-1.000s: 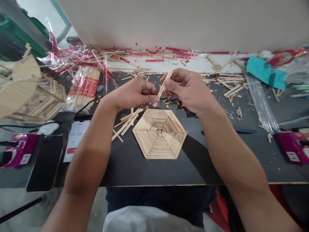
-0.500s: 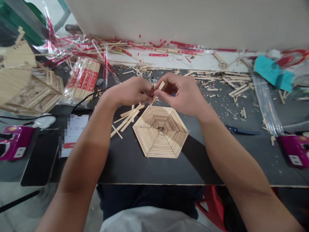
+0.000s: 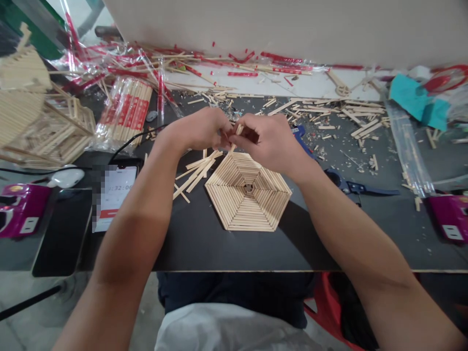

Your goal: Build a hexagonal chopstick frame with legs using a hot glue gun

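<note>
Handling a slim, pale wooden piece (image 3: pixel 239 129) appears to be the step in hand. The right hand (image 3: pixel 268 142) pinches it at the far left corner of a hexagonal, pale wooden-stick panel (image 3: pixel 250 214); whether the left hand (image 3: pixel 208 129) grips it, I cannot tell. The next move seems to call for fine fingertip control.

Soft, fairly muted light comes from above, leaving the wall (image 3: pixel 256 29) a flat grey. Shadow darkens the upper part of the hexagon (image 3: pixel 250 207), and another falls across the table (image 3: pixel 197 243) to its lower right. The wrapper (image 3: pixel 124 114) catches glare; the phone screen (image 3: pixel 123 192) glows, its left edge pixelated. The middle is reasonably sharp, the outer edges soft and stretched.
</note>
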A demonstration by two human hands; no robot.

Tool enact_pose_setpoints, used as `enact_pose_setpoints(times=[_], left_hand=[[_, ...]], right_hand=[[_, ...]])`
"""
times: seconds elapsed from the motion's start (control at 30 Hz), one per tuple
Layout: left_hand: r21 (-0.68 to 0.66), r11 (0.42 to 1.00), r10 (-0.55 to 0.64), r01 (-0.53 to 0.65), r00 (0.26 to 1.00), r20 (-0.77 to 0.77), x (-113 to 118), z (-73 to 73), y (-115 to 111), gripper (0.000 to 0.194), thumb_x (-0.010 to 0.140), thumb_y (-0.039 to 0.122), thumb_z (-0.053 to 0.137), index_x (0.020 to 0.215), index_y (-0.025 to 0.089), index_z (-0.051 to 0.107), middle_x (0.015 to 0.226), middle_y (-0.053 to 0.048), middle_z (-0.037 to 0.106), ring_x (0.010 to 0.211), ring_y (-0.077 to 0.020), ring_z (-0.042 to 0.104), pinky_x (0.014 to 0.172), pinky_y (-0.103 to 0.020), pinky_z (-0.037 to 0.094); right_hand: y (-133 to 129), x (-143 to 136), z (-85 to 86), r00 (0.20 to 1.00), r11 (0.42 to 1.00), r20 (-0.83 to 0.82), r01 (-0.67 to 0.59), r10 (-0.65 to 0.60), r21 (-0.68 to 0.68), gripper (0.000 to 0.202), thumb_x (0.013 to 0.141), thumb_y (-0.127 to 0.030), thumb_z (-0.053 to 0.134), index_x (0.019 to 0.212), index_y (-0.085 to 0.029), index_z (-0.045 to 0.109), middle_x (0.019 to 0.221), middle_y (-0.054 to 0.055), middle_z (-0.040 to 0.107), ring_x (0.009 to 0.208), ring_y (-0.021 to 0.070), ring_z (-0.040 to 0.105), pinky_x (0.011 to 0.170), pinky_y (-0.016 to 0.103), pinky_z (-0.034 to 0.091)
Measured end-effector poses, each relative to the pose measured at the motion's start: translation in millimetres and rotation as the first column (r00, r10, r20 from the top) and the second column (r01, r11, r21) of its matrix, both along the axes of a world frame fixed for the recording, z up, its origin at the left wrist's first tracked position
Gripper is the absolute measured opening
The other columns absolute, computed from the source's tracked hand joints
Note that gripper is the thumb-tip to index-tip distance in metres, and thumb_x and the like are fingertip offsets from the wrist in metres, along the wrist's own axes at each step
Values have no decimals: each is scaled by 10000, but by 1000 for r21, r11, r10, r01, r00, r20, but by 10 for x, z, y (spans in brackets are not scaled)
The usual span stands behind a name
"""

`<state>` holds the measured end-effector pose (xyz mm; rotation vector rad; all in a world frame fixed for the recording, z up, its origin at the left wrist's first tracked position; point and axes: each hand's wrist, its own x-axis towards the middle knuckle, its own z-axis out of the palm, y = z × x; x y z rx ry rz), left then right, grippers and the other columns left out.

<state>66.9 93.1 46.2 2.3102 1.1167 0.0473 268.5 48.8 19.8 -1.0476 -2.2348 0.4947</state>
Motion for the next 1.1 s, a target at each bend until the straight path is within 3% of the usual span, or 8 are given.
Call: enact_pose_setpoints(times=[0.2, 0.47, 0.7, 0.9, 1.1], left_hand=[[42, 998, -47, 46, 999, 15, 12, -57, 55, 147, 742, 227, 687, 616, 152, 675, 491, 34, 452, 565, -115, 460, 587, -248, 341], [0, 998, -58, 58, 998, 9, -20, -86, 80, 90, 737, 216, 691, 709, 134, 717, 540, 34, 503, 636, -131, 515, 671, -248, 370], [-9, 999, -50, 51, 997, 57, -30, -88, 88, 36, 698, 180, 732, 709, 152, 713, 550, 24, 519, 686, -163, 549, 704, -269, 382], [-10, 1000, 14, -15, 999, -45, -16, -7, 42, 66, 729, 130, 693, 684, 145, 739, 556, 20, 535, 601, -137, 489, 636, -288, 344], [67, 997, 49, -48, 999, -15, -155, 219, -49, 244, 855, 241, 668, 1026, 177, 831, 852, -10, 780, 762, -150, 589, 749, -285, 415]], right_hand=[[-4, 8, -9, 1000, 1000, 18, 3, -3, -14, 262, 976, -415, 666, 790, -249, 586, 688, 12, 620, 658, 195, 539, 700, 359, 424], [-19, -9, -29, 1000, 999, 21, -9, 10, -35, 229, 954, -336, 680, 776, -255, 561, 706, 12, 626, 691, 206, 560, 726, 367, 430], [-39, -47, -41, 999, 999, 19, -29, 30, -27, 199, 979, -365, 648, 834, -240, 593, 692, 8, 602, 683, 186, 543, 693, 334, 391], [-24, -39, -35, 999, 998, 0, -52, 52, -40, 247, 985, -398, 661, 808, -243, 586, 690, 3, 602, 665, 177, 539, 689, 330, 402], [16, -9, -82, 998, 999, 49, -41, 43, -25, 206, 984, -355, 658, 819, -236, 627, 685, 18, 614, 678, 192, 563, 694, 335, 403]])
